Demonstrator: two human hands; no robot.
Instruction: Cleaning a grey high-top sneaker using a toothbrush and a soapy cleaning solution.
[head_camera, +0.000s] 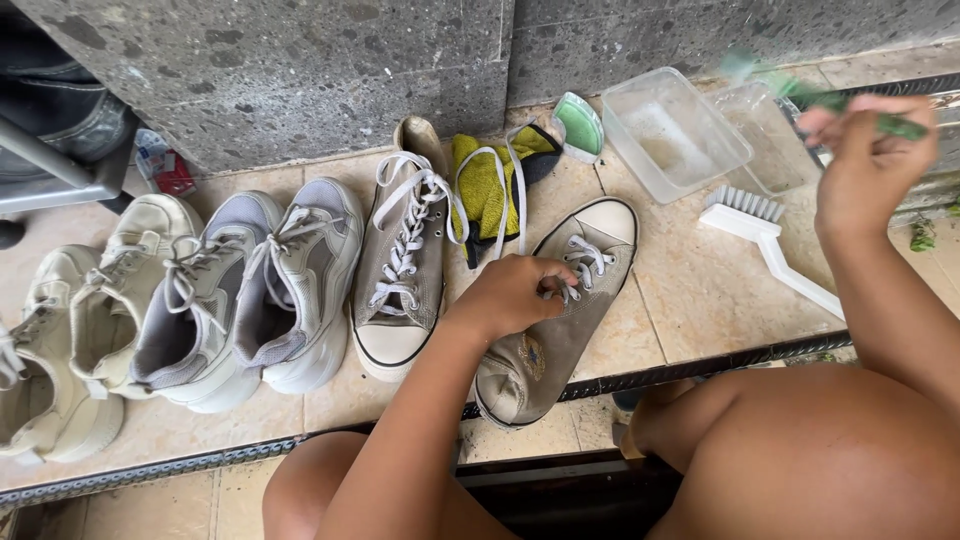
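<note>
- Head view, looking down: the left hand (510, 295) rests on a grey-brown canvas high-top sneaker (556, 308), its fingers curled together and pinching at the white laces near mid-tongue.
- The right hand (868, 160) is raised at upper right, closed around a green-handled brush (905, 127); both are motion-blurred, so the brush head is hard to make out.
- The sneaker lies on the tiled ledge (690, 290), just right of its upright mate (405, 255), with its heel hanging over the ledge's dark front edge.
- Its long axis runs diagonally: the white rubber toe cap points up and right toward the clear plastic tubs (672, 130), the heel down and left toward the person's knees.
- It leans onto its side, the ankle patch facing up.
- Handling, as a judgement: light, with soft canvas uppers that collapse under pressure, while the sole and toe cap stay stiff.
- Loose laces give poor control; the firmer hold is probably the sole edge or heel counter.
- A white scrub brush (765, 235) lies just right of the toe.
</note>
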